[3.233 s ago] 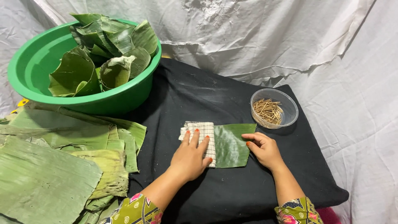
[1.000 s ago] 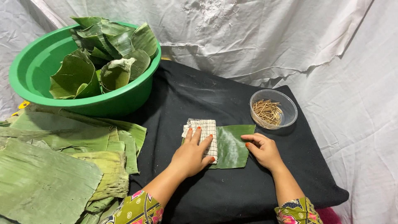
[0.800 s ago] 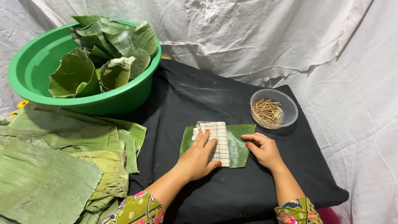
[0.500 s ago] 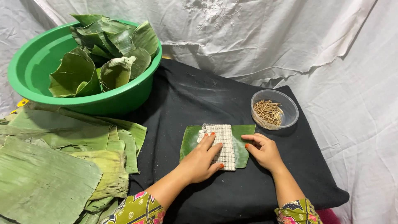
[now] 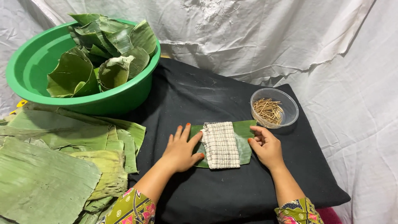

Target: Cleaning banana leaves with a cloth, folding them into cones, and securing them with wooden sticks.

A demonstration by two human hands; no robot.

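Hands from our head view: our left hand (image 5: 180, 149) lies flat at the leaf's (image 5: 245, 129) left end, fingers spread and touching the checked cloth (image 5: 220, 145). Our right hand (image 5: 265, 147) presses the leaf's right end, open, gripping nothing. The cloth lies across the leaf's middle. We think this is wiping; sliding the cloth needs the leaf pinned. The leaf runs left to right, and the cloth points away from us.

A green plastic basin (image 5: 31, 68) sits at the upper left, holding folded banana leaf pieces (image 5: 105, 52). Flat banana leaves (image 5: 54, 166) are stacked at the lower left. A clear round bowl (image 5: 290, 108) of small brown sticks (image 5: 268, 111) stands right of centre on black cloth (image 5: 232, 195), with white sheeting (image 5: 257, 37) behind
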